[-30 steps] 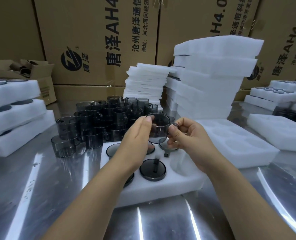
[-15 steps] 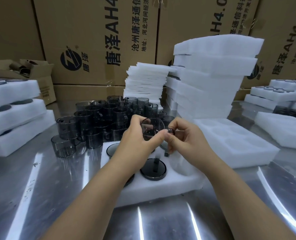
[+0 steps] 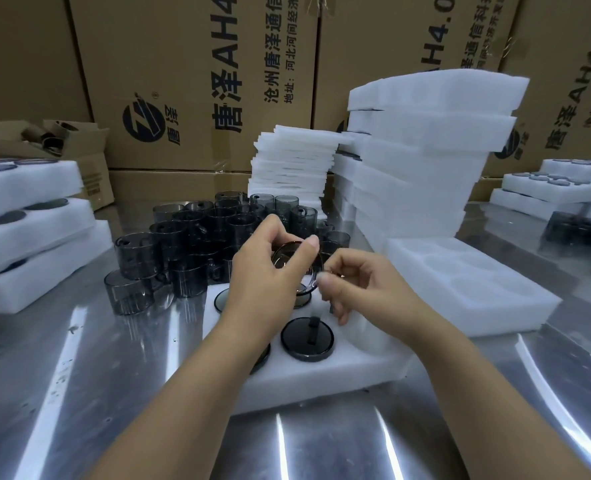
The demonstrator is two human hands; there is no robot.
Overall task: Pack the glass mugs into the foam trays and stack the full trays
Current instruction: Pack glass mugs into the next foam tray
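Glass mug (image 3: 292, 256), upright a second ago, now sits tipped and lower above the back row of the foam tray (image 3: 321, 379), left hand (image 3: 266, 282) gripping its body, right hand (image 3: 366, 285) pinching its handle, so seating it looks next.

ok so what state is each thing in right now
front white foam tray, partly filled
smoky grey glass mug, tilted, held over that tray
left hand, grips that mug
right hand, pinches the mug's edge
loose grey glass mugs, unpacked, clustered on the steel table
white foam tray on the right, pockets empty
white foam trays on the left, filled, stacked
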